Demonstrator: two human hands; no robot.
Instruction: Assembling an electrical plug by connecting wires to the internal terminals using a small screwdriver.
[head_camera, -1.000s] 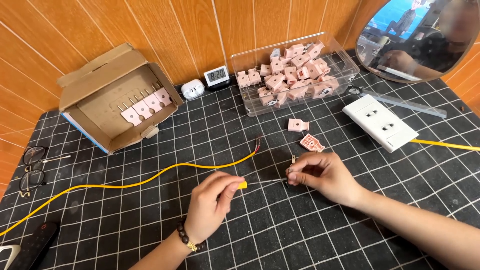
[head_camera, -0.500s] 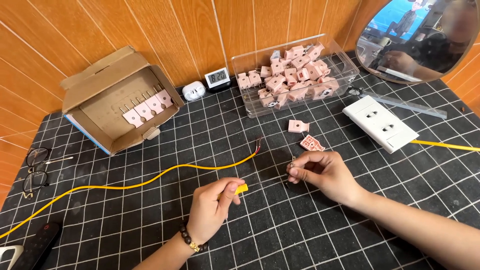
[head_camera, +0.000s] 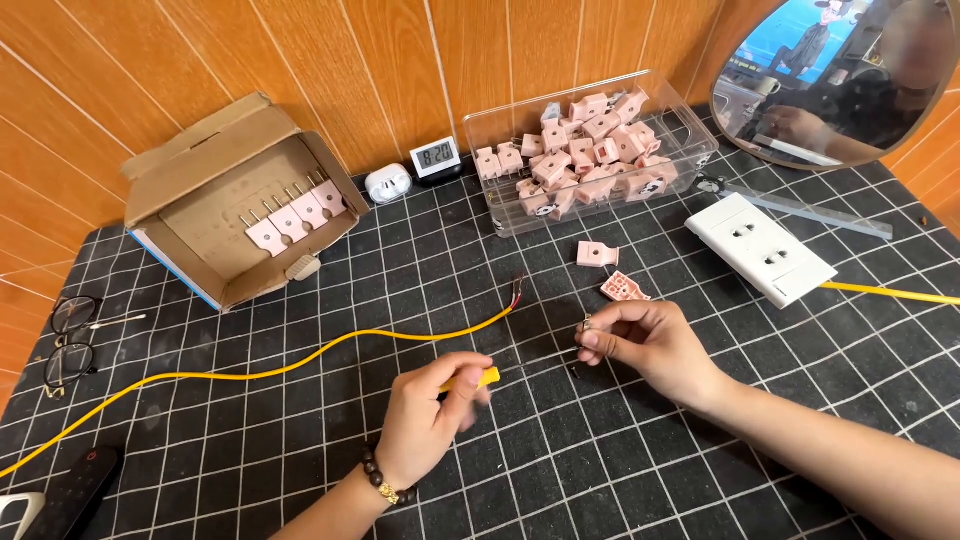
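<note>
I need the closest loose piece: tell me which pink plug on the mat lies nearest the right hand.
The opened pink plug, showing its patterned inside, just above the right hand. The closed plug lies farther up, toward the clear bin.

Mat (head_camera: 300, 430) — matt black, rubbery look, pale printed grid. Wall panelling (head_camera: 300, 80) — glossy wood-look boards. Bin (head_camera: 690, 130): clear glossy plastic; plug pieces (head_camera: 585, 150) inside, smooth matt pink plastic. Box (head_camera: 210, 160): rough brown cardboard. Cable (head_camera: 300, 368): smooth yellow plastic sheath. Socket strip (head_camera: 760, 250): glossy white plastic.
</note>
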